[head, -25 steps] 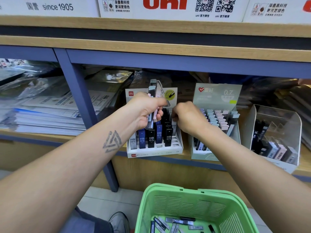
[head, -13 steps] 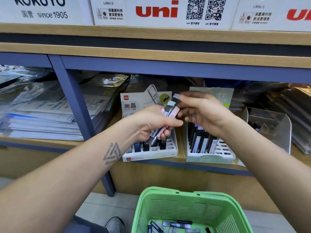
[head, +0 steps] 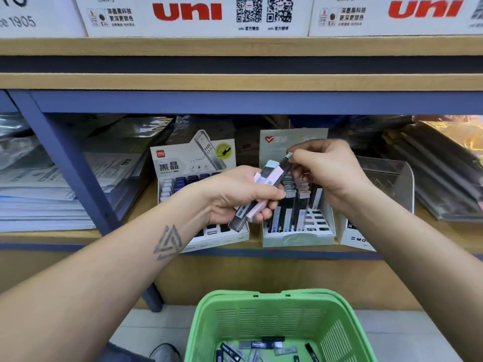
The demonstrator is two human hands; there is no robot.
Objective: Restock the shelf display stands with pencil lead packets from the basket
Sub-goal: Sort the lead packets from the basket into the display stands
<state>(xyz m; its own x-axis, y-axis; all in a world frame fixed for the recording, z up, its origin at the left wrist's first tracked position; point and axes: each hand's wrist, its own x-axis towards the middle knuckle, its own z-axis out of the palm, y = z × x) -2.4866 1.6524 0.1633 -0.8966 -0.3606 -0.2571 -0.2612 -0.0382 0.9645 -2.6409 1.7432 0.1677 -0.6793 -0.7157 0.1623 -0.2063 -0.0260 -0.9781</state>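
My left hand (head: 235,194) grips a bunch of pencil lead packets (head: 270,176), pink and dark ones, in front of the shelf. My right hand (head: 324,168) pinches the top end of one dark packet (head: 285,163) in that bunch. Behind the hands stand a white display stand (head: 224,237) with blue and black packets and a pale green display stand (head: 298,237) with dark and grey packets. A green basket (head: 282,307) below holds several loose packets (head: 258,348).
A clear plastic display box (head: 386,178) stands to the right of the green stand. Stacked papers (head: 47,199) lie on the left shelf section behind a blue upright post (head: 68,165). Dark wrapped packs (head: 444,173) lie at far right. A shoe (head: 164,352) shows beside the basket.
Both hands have pulled back from the stands and come together. My right hand, earlier at the green stand, now pinches a packet in the bunch held by my left hand.
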